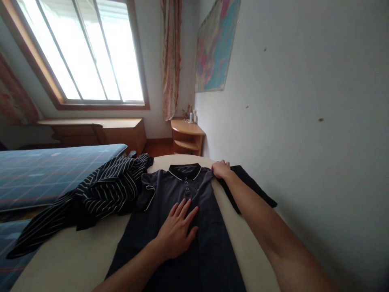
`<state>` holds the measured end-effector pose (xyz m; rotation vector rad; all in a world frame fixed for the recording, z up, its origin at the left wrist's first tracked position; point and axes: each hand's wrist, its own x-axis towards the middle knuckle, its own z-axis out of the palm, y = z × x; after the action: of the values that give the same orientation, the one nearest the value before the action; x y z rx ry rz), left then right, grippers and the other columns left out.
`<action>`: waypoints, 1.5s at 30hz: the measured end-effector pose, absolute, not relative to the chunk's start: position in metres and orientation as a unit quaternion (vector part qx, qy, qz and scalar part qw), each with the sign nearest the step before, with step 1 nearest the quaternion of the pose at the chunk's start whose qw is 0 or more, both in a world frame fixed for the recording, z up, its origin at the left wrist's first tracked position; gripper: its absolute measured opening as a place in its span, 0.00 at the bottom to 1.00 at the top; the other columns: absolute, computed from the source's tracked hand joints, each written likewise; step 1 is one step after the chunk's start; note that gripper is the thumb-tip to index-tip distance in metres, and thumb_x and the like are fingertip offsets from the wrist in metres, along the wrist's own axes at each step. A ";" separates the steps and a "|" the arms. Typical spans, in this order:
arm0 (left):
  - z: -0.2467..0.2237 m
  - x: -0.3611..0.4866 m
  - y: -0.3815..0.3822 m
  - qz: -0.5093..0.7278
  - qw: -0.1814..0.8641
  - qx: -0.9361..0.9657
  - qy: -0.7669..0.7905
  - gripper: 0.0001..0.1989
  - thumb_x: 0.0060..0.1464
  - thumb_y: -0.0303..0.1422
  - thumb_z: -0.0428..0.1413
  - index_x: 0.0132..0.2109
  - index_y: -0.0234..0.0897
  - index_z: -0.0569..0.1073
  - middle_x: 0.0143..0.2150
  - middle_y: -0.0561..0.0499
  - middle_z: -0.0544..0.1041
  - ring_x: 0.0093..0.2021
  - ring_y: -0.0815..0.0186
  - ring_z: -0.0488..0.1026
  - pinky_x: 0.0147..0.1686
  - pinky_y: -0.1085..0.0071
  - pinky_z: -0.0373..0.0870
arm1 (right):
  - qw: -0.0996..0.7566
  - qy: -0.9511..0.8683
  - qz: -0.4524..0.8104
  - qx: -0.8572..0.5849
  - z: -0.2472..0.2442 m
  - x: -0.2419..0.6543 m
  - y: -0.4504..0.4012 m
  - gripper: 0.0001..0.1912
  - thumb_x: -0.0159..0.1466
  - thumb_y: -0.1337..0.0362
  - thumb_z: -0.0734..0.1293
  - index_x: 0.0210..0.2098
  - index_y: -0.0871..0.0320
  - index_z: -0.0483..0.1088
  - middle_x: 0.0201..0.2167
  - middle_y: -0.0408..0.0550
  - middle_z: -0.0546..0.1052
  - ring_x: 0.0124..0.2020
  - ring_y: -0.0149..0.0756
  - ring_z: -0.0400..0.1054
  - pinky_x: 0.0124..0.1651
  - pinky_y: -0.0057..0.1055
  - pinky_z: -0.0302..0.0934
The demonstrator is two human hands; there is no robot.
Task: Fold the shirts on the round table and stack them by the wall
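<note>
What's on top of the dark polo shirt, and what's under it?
The left hand lies flat on the polo shirt, and the right hand grips it at one shoulder. Cream tabletop shows around it; anything directly beneath is covered.

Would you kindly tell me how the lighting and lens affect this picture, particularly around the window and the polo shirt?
Head view: the window is blown out to white, hiding the outside; head view: the dark polo shirt shows little detail toward its lower part; head view: window and wall map look slanted, suggesting wide-angle distortion; head view: the wall darkens toward the lower right.
</note>
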<state>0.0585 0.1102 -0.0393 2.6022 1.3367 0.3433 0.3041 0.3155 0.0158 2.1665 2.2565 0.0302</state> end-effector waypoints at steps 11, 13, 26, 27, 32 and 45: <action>-0.038 0.059 0.110 0.106 0.097 0.879 0.454 0.30 0.66 0.44 0.46 0.72 0.46 0.52 0.75 0.48 0.47 0.74 0.53 0.41 0.70 0.50 0.44 | -0.063 0.760 0.013 0.647 0.044 0.275 0.335 0.15 0.68 0.68 0.57 0.46 0.52 0.74 0.48 0.52 0.78 0.53 0.48 0.66 0.57 0.50 0.45; -0.039 0.059 0.110 0.107 0.094 0.881 0.451 0.31 0.66 0.45 0.45 0.72 0.43 0.51 0.75 0.48 0.47 0.74 0.54 0.41 0.70 0.50 0.44 | -0.078 0.768 0.016 0.635 0.040 0.266 0.337 0.17 0.69 0.68 0.56 0.47 0.51 0.73 0.48 0.51 0.78 0.54 0.46 0.66 0.58 0.49 0.44; -0.039 0.060 0.111 0.136 0.106 0.873 0.457 0.32 0.64 0.42 0.48 0.71 0.37 0.55 0.72 0.46 0.55 0.73 0.53 0.46 0.70 0.51 0.47 | -0.060 0.766 -0.047 0.639 0.009 0.282 0.344 0.20 0.64 0.70 0.61 0.54 0.51 0.70 0.50 0.48 0.78 0.56 0.43 0.66 0.54 0.40 0.53; -0.040 0.060 0.111 0.143 0.105 0.872 0.455 0.32 0.63 0.42 0.48 0.71 0.38 0.55 0.72 0.46 0.55 0.73 0.53 0.46 0.70 0.50 0.47 | -0.056 0.764 -0.050 0.641 0.010 0.285 0.344 0.20 0.63 0.70 0.63 0.53 0.50 0.71 0.49 0.48 0.79 0.55 0.43 0.66 0.54 0.40 0.53; -0.038 0.061 0.111 0.137 0.110 0.870 0.460 0.32 0.63 0.42 0.49 0.71 0.37 0.56 0.72 0.46 0.55 0.73 0.52 0.46 0.70 0.50 0.47 | -0.069 0.767 -0.049 0.636 0.015 0.293 0.347 0.15 0.64 0.71 0.63 0.47 0.51 0.75 0.45 0.45 0.80 0.52 0.41 0.69 0.55 0.39 0.54; -0.041 0.061 0.111 0.138 0.106 0.870 0.462 0.32 0.63 0.42 0.48 0.70 0.37 0.55 0.72 0.44 0.56 0.73 0.52 0.46 0.70 0.50 0.47 | -0.123 0.795 -0.049 0.592 -0.006 0.270 0.343 0.20 0.64 0.75 0.60 0.52 0.56 0.71 0.53 0.49 0.76 0.53 0.36 0.68 0.52 0.28 0.59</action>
<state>0.0609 0.1114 -0.0408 2.5623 1.3607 0.4058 0.2698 0.3428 -0.0059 2.0214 2.7133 -0.1660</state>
